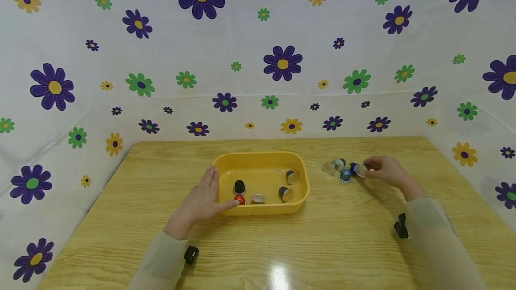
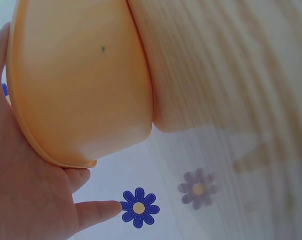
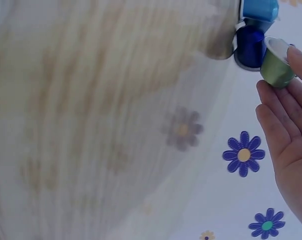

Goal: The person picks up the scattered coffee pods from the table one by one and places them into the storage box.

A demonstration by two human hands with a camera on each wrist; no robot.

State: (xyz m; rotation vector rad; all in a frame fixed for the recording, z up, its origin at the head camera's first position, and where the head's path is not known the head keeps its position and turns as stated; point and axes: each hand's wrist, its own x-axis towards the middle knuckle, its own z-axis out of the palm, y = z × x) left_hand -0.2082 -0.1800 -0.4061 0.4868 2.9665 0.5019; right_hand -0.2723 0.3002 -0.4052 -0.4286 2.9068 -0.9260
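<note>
My right hand point(image 1: 384, 172) pinches a green coffee capsule point(image 3: 276, 70) between thumb and fingers, its pale lid up near the thumb in the right wrist view. Right beside it stand a dark blue capsule point(image 3: 249, 47) and a light blue capsule point(image 3: 259, 10). A yellow tray point(image 1: 262, 210) holds several capsules, among them a black one point(image 1: 239, 186), a red one point(image 1: 239, 199) and a dark one lying on its side point(image 1: 285, 194). My left hand point(image 1: 200, 199) rests on the tray's near left corner, fingers straight along the left rim, thumb stretched over the front rim.
Around the pinched capsule lie several loose ones, including a pale-lidded capsule point(image 1: 328, 168) and a light blue one point(image 1: 345, 175). They sit to the right of the tray on the wooden table point(image 1: 314, 245). A flowered cloth point(image 1: 242, 57) walls off the back and sides.
</note>
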